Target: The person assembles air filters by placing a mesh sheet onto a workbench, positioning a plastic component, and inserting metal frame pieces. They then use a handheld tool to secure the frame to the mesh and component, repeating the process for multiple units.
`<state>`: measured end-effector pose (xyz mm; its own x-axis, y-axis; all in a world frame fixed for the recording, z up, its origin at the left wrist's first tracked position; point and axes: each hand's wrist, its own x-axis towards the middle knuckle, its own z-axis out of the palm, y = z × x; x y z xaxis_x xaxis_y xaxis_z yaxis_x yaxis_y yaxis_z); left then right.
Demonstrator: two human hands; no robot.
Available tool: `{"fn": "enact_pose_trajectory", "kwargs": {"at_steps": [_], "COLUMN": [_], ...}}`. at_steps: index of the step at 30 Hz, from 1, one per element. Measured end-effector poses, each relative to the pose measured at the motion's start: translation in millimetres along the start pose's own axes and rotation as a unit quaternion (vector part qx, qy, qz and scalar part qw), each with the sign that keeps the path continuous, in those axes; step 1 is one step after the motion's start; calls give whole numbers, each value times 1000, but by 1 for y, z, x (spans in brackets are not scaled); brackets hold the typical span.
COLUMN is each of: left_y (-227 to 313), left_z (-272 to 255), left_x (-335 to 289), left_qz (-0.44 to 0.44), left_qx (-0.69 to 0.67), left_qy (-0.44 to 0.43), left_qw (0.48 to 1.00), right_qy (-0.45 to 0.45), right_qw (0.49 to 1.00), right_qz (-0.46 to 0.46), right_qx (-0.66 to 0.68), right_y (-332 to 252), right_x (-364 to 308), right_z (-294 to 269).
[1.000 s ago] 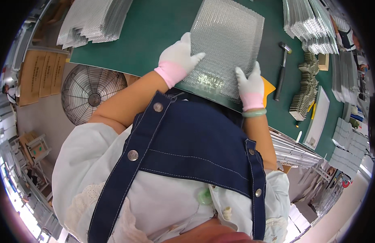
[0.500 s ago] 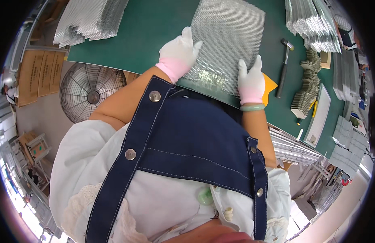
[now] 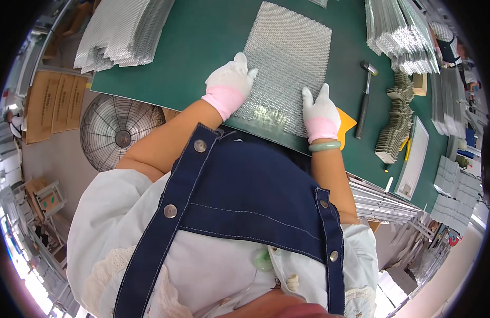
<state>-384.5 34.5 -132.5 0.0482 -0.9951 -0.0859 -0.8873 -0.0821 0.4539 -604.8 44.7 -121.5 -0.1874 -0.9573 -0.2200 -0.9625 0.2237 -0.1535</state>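
Two gloved hands, white with pink cuffs, at one silvery mesh sheet (image 3: 290,58) lying flat on green worktop (image 3: 202,42), its short end by the near edge, long sides running away from that edge. Left hand (image 3: 229,79): partly open, thumb apart from fingers, at the sheet's left side close to its near end. Right hand (image 3: 320,114): partly open too, thumb and fingers spread, over the sheet's right side near its near corner; pale green bangle (image 3: 325,146) on that wrist. Undersides hidden, cannot tell if any fingers hook under the mesh. Yellow flat piece (image 3: 346,126) just beside right hand, partly covered by it. Hammer (image 3: 366,95) right of sheet, handle toward near edge. Farther right, row of small grey pieces (image 3: 395,119), then pale narrow panel (image 3: 413,156) toward the worktop's near right corner. Left mesh stack (image 3: 126,32) by worktop's left edge; right mesh stack (image 3: 401,42) beyond hammer, farther from near edge. Round fan (image 3: 122,137) off worktop, below near left corner; cardboard boxes (image 3: 51,103) left of it.
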Motion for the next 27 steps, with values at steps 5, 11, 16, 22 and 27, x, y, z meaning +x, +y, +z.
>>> {"fn": "enact_pose_trajectory", "kwargs": {"at_steps": [5, 11, 16, 22, 27], "left_y": [0, -8, -16, 13, -2], "left_z": [1, 4, -8, -34, -17], "left_x": [-5, 3, 3, -8, -45], "left_qz": [14, 72, 137, 86, 206], "left_qx": [78, 94, 86, 151, 36], "left_qy": [67, 43, 4, -30, -116], "left_qw": [995, 992, 987, 984, 971], "right_qy": [-1, 136, 174, 37, 105], "right_qw": [997, 983, 952, 994, 946], "right_qz": [15, -118, -251, -56, -298], "right_qx": [-78, -23, 30, -83, 70], "right_y": [-6, 20, 49, -15, 18], "right_x": [-2, 2, 12, -26, -61], "right_z": [-7, 23, 26, -16, 13]}}
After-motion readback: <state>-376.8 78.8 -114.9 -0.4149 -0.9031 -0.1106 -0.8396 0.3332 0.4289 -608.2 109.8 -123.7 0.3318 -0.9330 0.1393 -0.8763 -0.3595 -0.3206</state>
